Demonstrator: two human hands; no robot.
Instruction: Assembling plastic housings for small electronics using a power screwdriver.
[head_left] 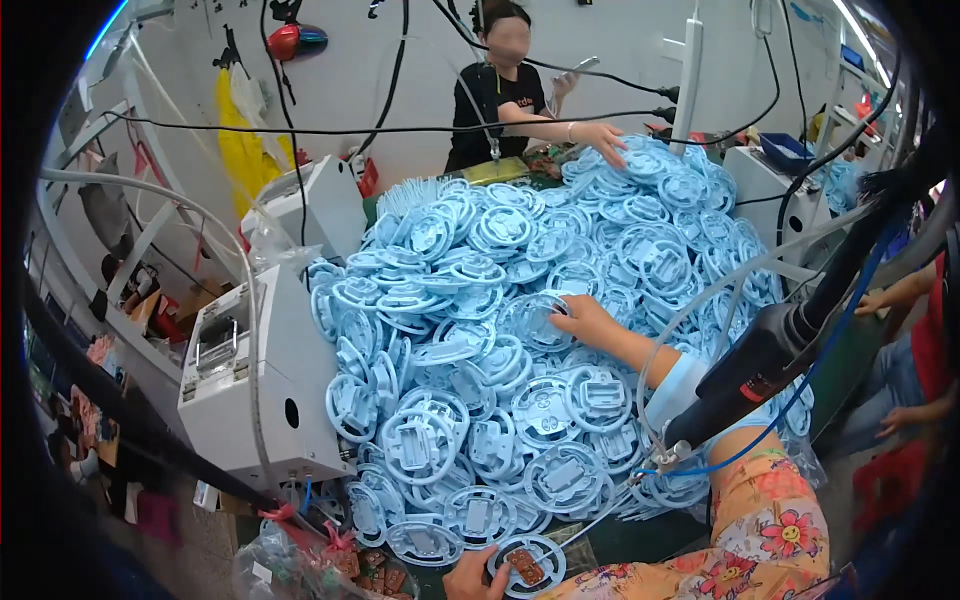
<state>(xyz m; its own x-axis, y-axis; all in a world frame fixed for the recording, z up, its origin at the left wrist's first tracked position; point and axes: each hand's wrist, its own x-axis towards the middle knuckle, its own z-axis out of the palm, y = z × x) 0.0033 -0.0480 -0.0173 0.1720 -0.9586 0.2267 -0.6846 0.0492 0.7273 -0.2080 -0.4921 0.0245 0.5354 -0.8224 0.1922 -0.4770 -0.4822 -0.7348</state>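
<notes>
Left hand grasping a light blue ring frame bearing a brown board at the desk's near edge, right hand touching another ring frame mid-desk, its grip unclear, heaped frames around

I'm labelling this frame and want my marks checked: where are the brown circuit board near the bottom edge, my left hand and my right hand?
Brown circuit board [526, 568]: head view, middle of its face.
Left hand [468, 577]: head view, back of it.
Right hand [587, 322]: head view, back of it.
</notes>
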